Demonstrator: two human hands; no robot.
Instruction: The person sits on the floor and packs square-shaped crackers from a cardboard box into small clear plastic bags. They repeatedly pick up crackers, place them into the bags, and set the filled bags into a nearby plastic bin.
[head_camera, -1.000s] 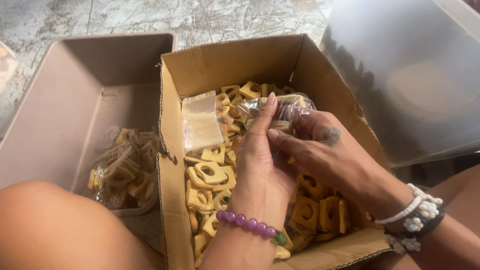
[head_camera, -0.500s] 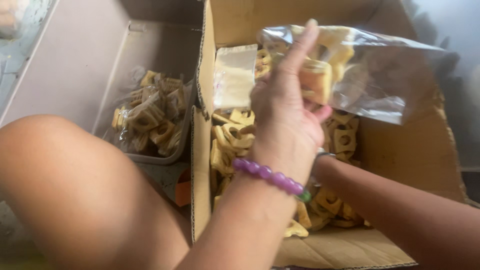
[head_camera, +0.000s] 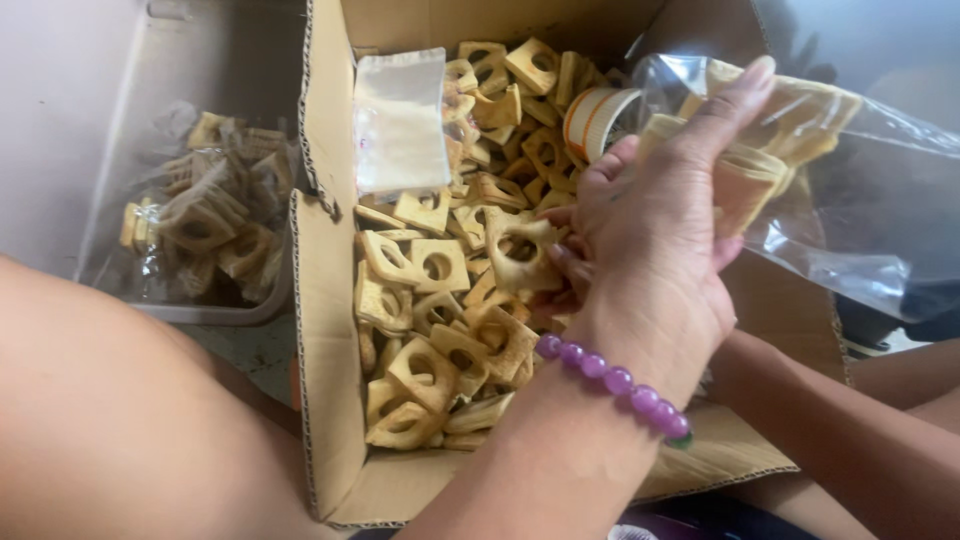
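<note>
Cardboard box (head_camera: 325, 300) stands open, filled with loose tan square pieces with round holes (head_camera: 440, 265). Grey tray (head_camera: 130, 120) sits beside it on the left, carrying bagged pieces (head_camera: 210, 225). Clear plastic bag (head_camera: 850, 190), partly filled with the same pieces, is held above the box's right side. Stack of empty clear bags (head_camera: 400, 120) lies at the box's rear. Left hand (head_camera: 650, 240), purple bead bracelet (head_camera: 615, 380) at the wrist, grips the bag's mouth, thumb and fingers closed on it. Right hand is hidden behind the left; its grip cannot be judged. Tape roll (head_camera: 595, 115) lies among the pieces.
</note>
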